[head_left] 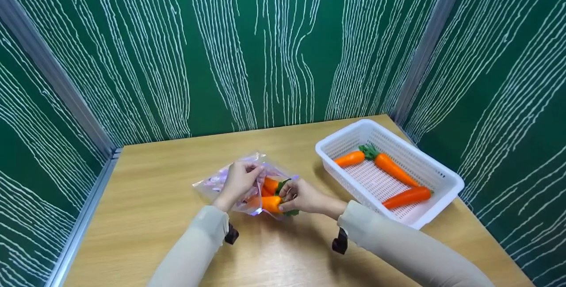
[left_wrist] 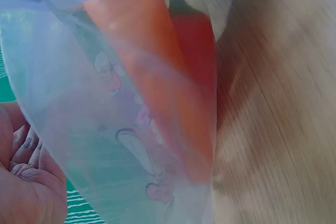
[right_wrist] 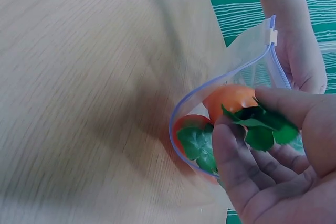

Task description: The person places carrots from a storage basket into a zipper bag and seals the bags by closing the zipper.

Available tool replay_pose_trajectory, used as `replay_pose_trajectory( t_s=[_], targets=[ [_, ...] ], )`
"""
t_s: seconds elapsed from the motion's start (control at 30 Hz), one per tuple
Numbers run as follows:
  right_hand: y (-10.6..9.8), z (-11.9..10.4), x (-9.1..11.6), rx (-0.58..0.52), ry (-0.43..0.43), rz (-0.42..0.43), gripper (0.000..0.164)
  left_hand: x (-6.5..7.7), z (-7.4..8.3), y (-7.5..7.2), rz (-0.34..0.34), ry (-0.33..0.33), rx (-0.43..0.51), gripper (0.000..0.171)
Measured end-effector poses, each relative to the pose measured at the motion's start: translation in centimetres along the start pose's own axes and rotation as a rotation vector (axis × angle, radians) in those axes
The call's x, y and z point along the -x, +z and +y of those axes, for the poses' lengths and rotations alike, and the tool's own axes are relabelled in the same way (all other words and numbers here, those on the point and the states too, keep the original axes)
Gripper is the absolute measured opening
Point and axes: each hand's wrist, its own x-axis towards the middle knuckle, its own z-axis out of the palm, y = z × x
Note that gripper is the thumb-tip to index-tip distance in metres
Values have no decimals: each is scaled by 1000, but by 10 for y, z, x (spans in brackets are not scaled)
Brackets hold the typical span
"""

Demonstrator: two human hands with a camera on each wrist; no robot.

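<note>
A clear slider zip bag [head_left: 212,183] with a purple-blue rim and printed figures lies toward the middle of the table, its mouth parted to the right. My left hand [head_left: 239,181] holds the bag by its upper edge; the white slider [right_wrist: 273,37] shows close to that hand. Inside are an orange carrot [left_wrist: 142,40] and a redder carrot [left_wrist: 197,61], tips down in the bag. With thumb and fingers my right hand [head_left: 305,196] pinches the leafy top of the orange carrot [right_wrist: 231,99] at the bag's mouth. Green leaves [right_wrist: 195,142] of the redder carrot sit beside it, inside the rim.
A white slotted basket [head_left: 446,176] stands to the right with three carrots in it, among them a long orange carrot [head_left: 395,170] and a red-orange carrot [head_left: 407,197]. Green panels [head_left: 283,57] with white lines and metal posts enclose the wooden table [head_left: 146,198].
</note>
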Motion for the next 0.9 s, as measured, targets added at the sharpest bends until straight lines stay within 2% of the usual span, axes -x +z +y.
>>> replay_pose_trajectory(
  t_s=[0.2,0.3,0.5,0.67,0.9],
  targets=[
    [-1,1,1,-17,-7,-55,35,0,0,0,9,30,-34,24],
    [0,2,1,-40,3,-59,30,-1,0,0,15,42,-45,24],
    [6,3,-1,-36,-22,-10,11,-2,2,1,7,54,-11,22],
    [13,-1,-4,-21,-18,35,13,-2,2,2,13,58,-38,21],
    [24,-2,-12,-2,6,53,13,-2,3,2,22,62,-84,23]
  ],
)
